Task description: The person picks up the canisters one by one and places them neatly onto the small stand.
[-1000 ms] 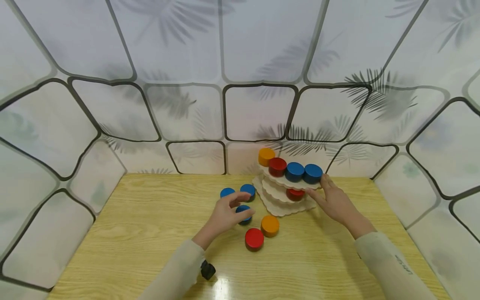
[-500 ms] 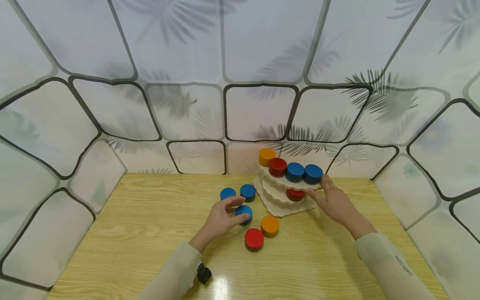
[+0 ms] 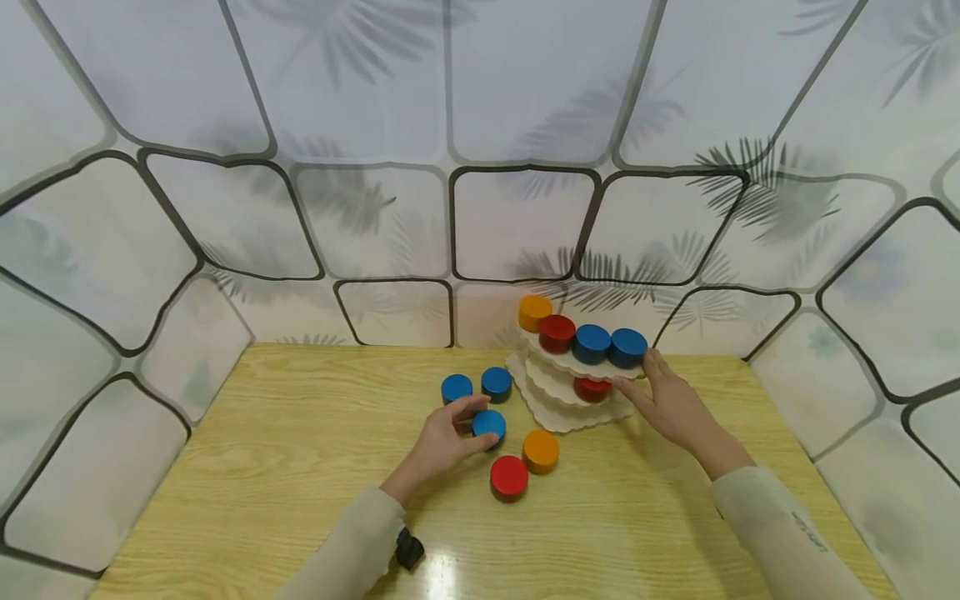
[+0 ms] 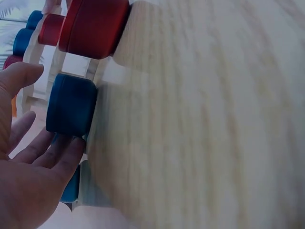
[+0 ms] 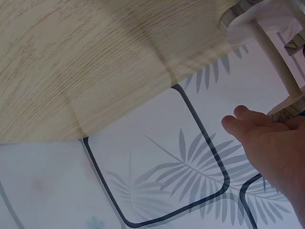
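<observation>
My left hand (image 3: 442,442) is spread around a blue round block (image 3: 489,427) on the table. In the left wrist view its fingers lie close to that blue block (image 4: 71,105), while the thumb stands apart from it. At the right, my right hand (image 3: 671,404) holds the edge of the upper tier of a pale wooden tiered stand (image 3: 566,417), thumb below the rim. Along that tier sit an orange block (image 3: 535,312), a red block (image 3: 557,333) and two blue blocks (image 3: 592,343). Another red block (image 3: 591,389) rests on a lower tier.
Two more blue blocks (image 3: 457,388) stand behind my left hand. A red block (image 3: 509,477) and an orange block (image 3: 541,451) lie in front of the stand. The wooden table (image 3: 315,433) meets a patterned wall (image 3: 390,317) behind the stand.
My left hand has shifted slightly left and its thumb now lies nearer the front blue block. The right hand stays on the stand.
</observation>
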Demonstrator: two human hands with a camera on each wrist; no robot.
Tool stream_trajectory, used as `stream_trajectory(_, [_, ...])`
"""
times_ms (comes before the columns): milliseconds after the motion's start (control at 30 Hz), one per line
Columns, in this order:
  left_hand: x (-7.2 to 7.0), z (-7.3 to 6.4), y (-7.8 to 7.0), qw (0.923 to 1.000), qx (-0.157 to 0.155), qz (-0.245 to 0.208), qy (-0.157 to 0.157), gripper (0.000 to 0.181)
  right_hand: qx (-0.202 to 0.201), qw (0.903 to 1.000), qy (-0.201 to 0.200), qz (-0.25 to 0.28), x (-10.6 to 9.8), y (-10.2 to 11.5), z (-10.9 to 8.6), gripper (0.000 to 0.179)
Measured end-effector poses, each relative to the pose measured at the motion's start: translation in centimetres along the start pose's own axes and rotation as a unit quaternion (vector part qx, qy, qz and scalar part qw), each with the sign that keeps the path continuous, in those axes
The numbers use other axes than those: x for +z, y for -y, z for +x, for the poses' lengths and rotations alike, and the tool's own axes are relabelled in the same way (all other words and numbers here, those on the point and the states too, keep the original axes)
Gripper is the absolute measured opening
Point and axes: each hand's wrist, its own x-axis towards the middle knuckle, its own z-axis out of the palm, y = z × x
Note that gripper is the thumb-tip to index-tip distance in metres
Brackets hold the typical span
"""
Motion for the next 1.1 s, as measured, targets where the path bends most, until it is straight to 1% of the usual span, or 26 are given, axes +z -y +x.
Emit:
stream_trajectory(233, [-0.01, -0.2, 0.12, 0.9996, -0.011, 0.019, 0.016, 0.063, -0.001, 1.0, -0.001, 0.0, 0.09, -0.09, 0.0, 0.097])
stream_trajectory(467, [-0.03, -0.18, 0.29, 0.9991, -0.024, 0.024, 0.024, 0.066, -0.001, 1.0, -0.002, 0.001, 0.1, -0.14, 0.0, 0.097])
stream_trajectory(733, [-0.11, -0.08, 0.79, 0.9982, -0.032, 0.042, 0.029, 0.065, -0.001, 1.0, -0.002, 0.002, 0.11, -0.25, 0.1, 0.097])
stream_trajectory(933, [-0.15, -0.06, 0.82, 0.9971, -0.044, 0.054, 0.031, 0.062, 0.0, 1.0, -0.001, 0.003, 0.11, -0.27, 0.12, 0.098])
stream_trajectory(1100, [-0.11, -0.08, 0.84, 0.9968, -0.043, 0.06, 0.029, 0.06, 0.0, 1.0, 0.0, 0.003, 0.1, -0.35, 0.1, 0.098])
